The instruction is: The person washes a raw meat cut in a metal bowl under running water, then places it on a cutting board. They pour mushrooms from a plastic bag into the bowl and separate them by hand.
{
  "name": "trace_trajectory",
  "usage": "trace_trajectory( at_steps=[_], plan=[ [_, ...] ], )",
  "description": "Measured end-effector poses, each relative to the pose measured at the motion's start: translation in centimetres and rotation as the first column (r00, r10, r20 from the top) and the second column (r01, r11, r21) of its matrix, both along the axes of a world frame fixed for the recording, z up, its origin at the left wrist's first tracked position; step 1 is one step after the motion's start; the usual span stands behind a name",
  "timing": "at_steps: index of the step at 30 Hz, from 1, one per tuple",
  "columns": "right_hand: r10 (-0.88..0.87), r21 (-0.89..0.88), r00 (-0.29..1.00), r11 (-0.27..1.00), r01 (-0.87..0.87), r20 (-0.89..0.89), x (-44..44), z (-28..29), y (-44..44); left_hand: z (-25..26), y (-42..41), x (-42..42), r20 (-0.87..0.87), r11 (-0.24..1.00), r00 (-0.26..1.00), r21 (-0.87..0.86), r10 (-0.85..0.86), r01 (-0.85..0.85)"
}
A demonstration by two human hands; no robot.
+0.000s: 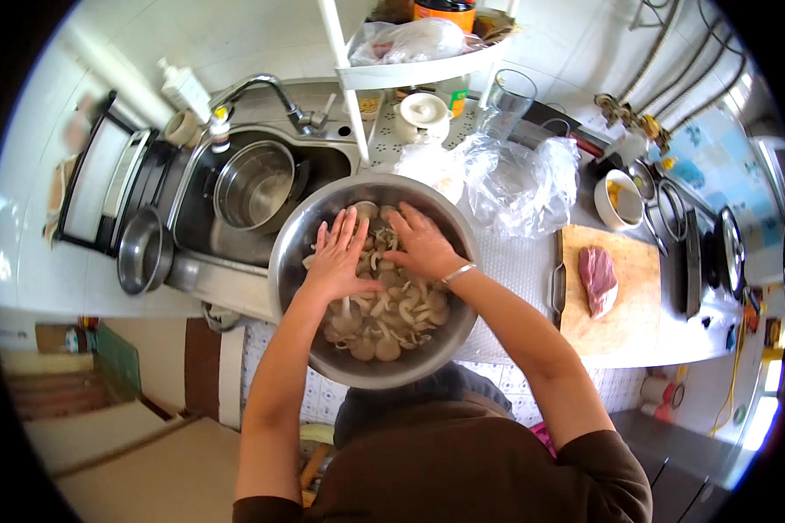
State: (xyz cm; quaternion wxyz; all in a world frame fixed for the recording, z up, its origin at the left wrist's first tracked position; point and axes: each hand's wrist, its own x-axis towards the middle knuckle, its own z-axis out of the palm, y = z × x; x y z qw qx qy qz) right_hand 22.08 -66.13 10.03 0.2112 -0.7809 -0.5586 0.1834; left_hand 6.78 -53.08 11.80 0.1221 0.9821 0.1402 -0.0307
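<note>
A large stainless steel bowl (374, 378) full of mushrooms (387, 327) in water stands in front of me, at the edge of the counter beside the sink. My left hand (341, 258) lies flat with spread fingers on the mushrooms at the bowl's left side. On the upper right part of the mushrooms rests my right hand (424, 243), fingers apart, a silver bangle on its wrist. Neither hand grips anything. The fingertips of both point towards the bowl's far rim.
A steel pot (255, 186) sits in the sink (219, 245) at left. Clear plastic bags (523, 186) lie right of the bowl. Farther right, raw meat (598, 281) rests on a wooden cutting board (638, 294). A white corner shelf (425, 75) rises behind, beside a lidded white pot (424, 118).
</note>
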Motion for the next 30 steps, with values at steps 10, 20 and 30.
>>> trace_trajectory(
  at_steps=[10, 20, 30],
  plan=[
    [0.208, -0.346, 0.933, 0.933, -0.099, 0.294, -3.2, -1.8, -1.7, -1.6, -0.8, -1.4, -0.362, 0.989, 0.922, -0.003, -0.138, 0.147],
    [0.036, -0.353, 0.993, 0.936, 0.004, 0.108, -5.0, 2.5, -4.5, 0.9, -0.7, -5.5, -0.290, 0.981, 0.957, -0.186, -0.004, -0.052],
    [0.192, -0.483, 0.969, 0.870, -0.096, 0.155, -5.1, 0.7, -3.6, -0.6, -1.8, -5.1, -0.160, 0.994, 0.983, 0.079, 0.089, -0.077]
  ],
)
